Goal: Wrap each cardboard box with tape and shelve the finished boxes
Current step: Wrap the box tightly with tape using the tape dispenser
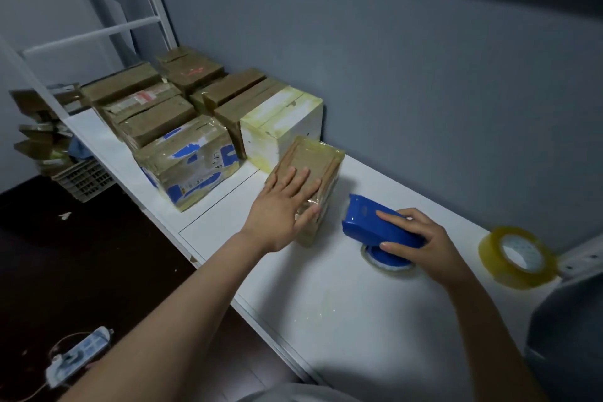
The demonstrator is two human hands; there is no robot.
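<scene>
- left hand (287, 202): the forearm reaches in from the front edge of the desk (342, 310). the palm lies flat on top of the small cardboard box (313, 153), with the fingers straight and slightly spread. the thumb lies over the box's near corner. nothing is gripped.
- right hand (421, 238): the fingers and thumb are curled round the blue tape dispenser (362, 222), and the index finger is stretched along its top. the dispenser's roll end rests on the desk, just right of the box and apart from it.
- cardboard box: it lies near the middle of the desk, long axis running toward the back edge. its far end is just beside a white box (284, 127). it is brown, rectangular and covered in glossy, wrinkled clear tape.
- stacked boxes (156, 114): taped brown cartons crowd the left end of the desk against the grey wall. one near the front edge carries blue markings (192, 163).
- spare tape roll (518, 256): yellowish and translucent, it stands tilted near the right end of the desk, well apart from the box.
- desk: a smooth white top with a thin dark seam line.
- floor, left of the desk: a dark surface with a latticed plastic crate (86, 178) and a power strip (78, 356).
</scene>
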